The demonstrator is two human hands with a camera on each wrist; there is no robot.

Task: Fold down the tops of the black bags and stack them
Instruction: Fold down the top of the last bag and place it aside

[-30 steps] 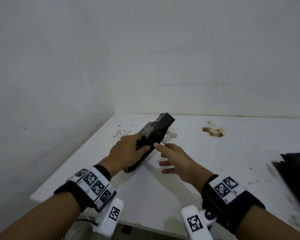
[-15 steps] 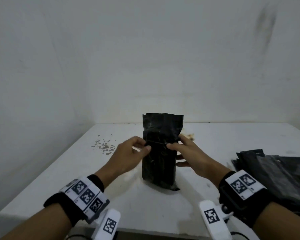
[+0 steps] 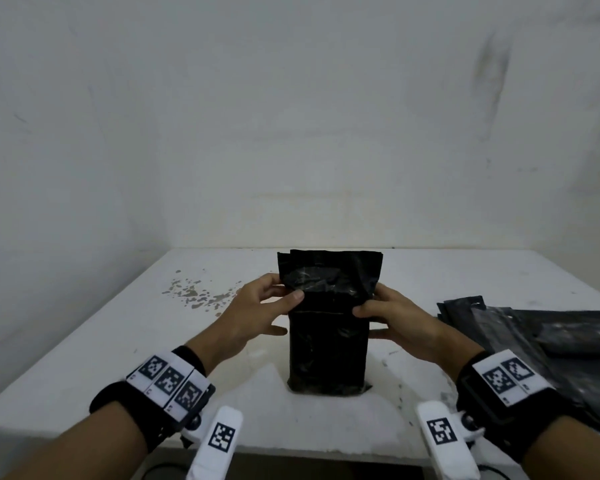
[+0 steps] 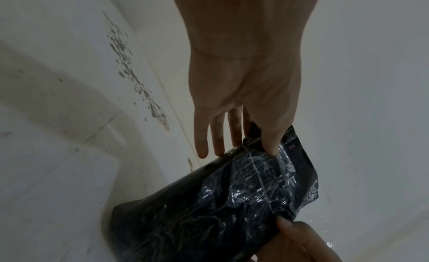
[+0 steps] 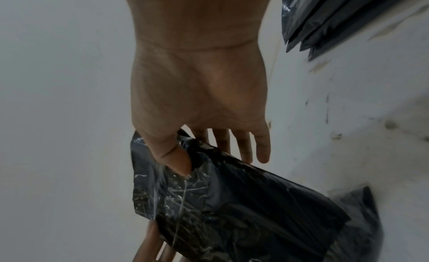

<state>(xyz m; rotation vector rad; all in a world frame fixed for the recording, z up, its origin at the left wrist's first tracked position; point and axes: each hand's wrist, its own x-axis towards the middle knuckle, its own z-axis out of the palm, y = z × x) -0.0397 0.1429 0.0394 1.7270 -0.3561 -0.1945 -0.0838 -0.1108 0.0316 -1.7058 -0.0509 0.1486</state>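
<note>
A filled black bag (image 3: 327, 344) stands upright on the white table (image 3: 84, 358), its flat top flap (image 3: 329, 268) still upright above the fill. My left hand (image 3: 257, 313) pinches the bag's left edge, thumb on the near face and fingers behind. My right hand (image 3: 392, 318) pinches the right edge the same way. The left wrist view shows the left thumb pressed on the crinkled bag (image 4: 232, 201) while the other fingers (image 4: 218, 135) reach behind it. In the right wrist view the right thumb presses the bag (image 5: 232, 201) near the flap.
A pile of flat black bags (image 3: 548, 341) lies on the table at the right, also seen as black bags (image 5: 329, 18) in the right wrist view. Grey chipped spots (image 3: 198, 294) mark the table at the back left. White walls close in behind and at the left.
The bag went from tilted in my left hand alone to standing upright at the table's middle. Both hands now pinch its sides near the top, slightly wider apart than before.
</note>
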